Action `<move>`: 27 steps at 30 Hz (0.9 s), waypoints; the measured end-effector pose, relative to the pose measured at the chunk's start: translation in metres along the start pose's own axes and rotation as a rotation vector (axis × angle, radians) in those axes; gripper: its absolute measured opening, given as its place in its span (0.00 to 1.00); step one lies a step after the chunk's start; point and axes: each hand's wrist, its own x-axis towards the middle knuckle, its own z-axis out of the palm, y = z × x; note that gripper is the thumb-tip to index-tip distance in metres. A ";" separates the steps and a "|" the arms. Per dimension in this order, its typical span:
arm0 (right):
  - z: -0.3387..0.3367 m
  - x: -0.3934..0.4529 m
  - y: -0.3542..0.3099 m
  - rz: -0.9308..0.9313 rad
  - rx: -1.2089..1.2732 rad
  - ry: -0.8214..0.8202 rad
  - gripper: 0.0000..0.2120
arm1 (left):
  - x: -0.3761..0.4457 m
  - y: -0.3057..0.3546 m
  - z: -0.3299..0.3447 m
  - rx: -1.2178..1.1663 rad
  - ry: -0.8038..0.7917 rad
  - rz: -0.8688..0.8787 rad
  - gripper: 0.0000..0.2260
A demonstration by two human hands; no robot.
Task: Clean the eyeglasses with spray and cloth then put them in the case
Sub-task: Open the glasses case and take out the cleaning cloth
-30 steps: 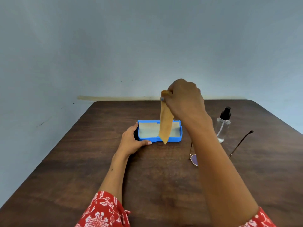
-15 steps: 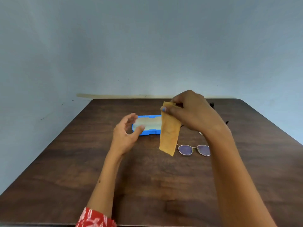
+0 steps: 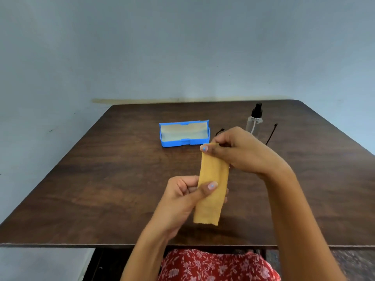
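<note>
- The right hand (image 3: 241,151) pinches the top end of the folded yellow cloth (image 3: 211,185) – a tight grip of thumb and fingertips.
- The left hand (image 3: 182,197) holds the cloth lower down, thumb pressed on its front.
- The blue case (image 3: 183,133) lies open on the counter (image 3: 101,179), behind the hands.
- The spray bottle (image 3: 254,121) stands upright to its right.
- The glasses (image 3: 272,133) lie mostly hidden behind the right hand – only the temple tips show.

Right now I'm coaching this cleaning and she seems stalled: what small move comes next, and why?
Probably unfold the cloth: it hangs as a folded strip, the right hand pinching its top and the left hand its middle, while the eyeglasses lie untouched.
</note>
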 end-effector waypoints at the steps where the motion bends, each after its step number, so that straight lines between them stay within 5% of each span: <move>1: 0.003 0.000 0.003 0.019 0.011 -0.027 0.27 | -0.003 -0.001 0.001 -0.024 -0.009 -0.029 0.10; 6: 0.019 0.001 0.014 0.132 -0.016 -0.011 0.20 | -0.007 -0.003 0.004 -0.104 0.022 -0.103 0.12; 13: 0.032 -0.026 0.011 0.207 -0.145 0.475 0.11 | 0.005 -0.005 0.001 -0.220 0.205 -0.101 0.13; 22: 0.047 -0.027 0.016 0.199 0.416 0.233 0.19 | 0.026 0.004 -0.001 -0.140 0.365 -0.043 0.07; 27: 0.044 -0.027 0.022 0.161 0.449 0.147 0.19 | 0.030 0.007 -0.007 -0.015 0.429 -0.048 0.25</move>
